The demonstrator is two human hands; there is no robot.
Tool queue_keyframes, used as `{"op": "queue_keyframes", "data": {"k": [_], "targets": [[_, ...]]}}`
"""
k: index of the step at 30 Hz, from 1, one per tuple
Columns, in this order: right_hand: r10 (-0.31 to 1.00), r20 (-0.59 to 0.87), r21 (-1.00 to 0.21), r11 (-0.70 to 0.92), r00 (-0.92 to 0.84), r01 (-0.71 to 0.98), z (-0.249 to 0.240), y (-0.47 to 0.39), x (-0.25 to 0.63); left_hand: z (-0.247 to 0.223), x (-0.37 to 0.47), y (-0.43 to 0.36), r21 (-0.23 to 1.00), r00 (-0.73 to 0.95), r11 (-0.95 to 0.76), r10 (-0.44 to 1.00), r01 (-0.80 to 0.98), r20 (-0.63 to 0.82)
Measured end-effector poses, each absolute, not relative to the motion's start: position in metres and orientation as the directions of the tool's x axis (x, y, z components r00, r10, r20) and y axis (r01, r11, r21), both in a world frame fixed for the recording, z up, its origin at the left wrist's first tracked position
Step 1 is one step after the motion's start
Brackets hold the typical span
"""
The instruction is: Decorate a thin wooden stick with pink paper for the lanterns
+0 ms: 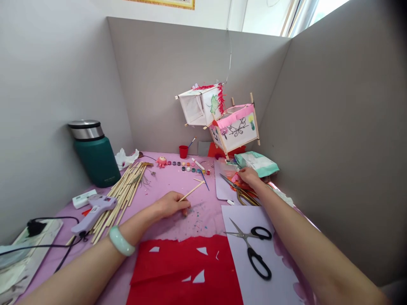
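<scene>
Currently, stick (192, 191) pinched in left hand (173, 204), right hand (249, 176) at pink scrap (235, 177), grip unclear

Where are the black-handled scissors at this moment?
In the head view, right of centre, the black-handled scissors lie open on white paper beside the red sheet.

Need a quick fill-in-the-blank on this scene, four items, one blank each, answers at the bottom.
1. The hand holding the thin wooden stick is the person's ____ one.
2. The black-handled scissors lie with their blades ____.
3. Small white scraps lie on a sheet coloured ____.
4. Exactly ____ box-shaped lanterns are in view.

Missing words: left; open; red; two.
</scene>
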State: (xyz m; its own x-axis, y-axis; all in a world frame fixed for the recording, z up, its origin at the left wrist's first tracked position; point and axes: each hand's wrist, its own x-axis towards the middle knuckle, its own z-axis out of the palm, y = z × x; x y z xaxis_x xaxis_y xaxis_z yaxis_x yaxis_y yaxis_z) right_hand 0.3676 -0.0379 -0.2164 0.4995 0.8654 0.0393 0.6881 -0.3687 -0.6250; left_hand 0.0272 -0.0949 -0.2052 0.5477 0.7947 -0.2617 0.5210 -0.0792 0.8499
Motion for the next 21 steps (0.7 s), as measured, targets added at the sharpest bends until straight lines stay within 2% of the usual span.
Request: {"op": "queue_keyframes", "data": {"k": [4,5,7,9,11,16,21], "targets": [[0.884,-0.123,-0.666,-0.411,0.452,0.622,-0.216,-0.043,0.368,-0.222,0.024,-0.089,0.895,0.574,-0.055,0.784,0.442,-0.235],[0.891,-0.119,-0.664,-0.399,0.438,0.632,-0.216,-0.043,0.369,-0.224,0.023,-0.088,0.909,0.587,-0.059,0.781,0.412,-0.216],[0.902,-0.002,-0.593,-0.349,0.432,0.725,-0.216,-0.043,0.370,-0.227,0.023,-0.087,0.929,0.604,-0.058,0.774,0.366,-0.190],[0.907,0.143,-0.470,-0.289,0.395,0.834,-0.216,-0.042,0.371,-0.227,0.023,-0.087,0.933,0.610,-0.050,0.769,0.357,-0.192],[0.915,0.201,-0.392,-0.251,0.349,0.885,-0.216,-0.041,0.372,-0.227,0.024,-0.087,0.927,0.610,-0.056,0.768,0.370,-0.197],[0.930,0.197,-0.385,-0.218,0.311,0.897,-0.218,-0.034,0.378,-0.226,0.024,-0.088,0.920,0.607,-0.069,0.770,0.386,-0.197],[0.926,0.138,-0.422,-0.267,0.352,0.866,-0.214,-0.031,0.379,-0.227,0.023,-0.089,0.918,0.603,-0.053,0.769,0.393,-0.214]]}}
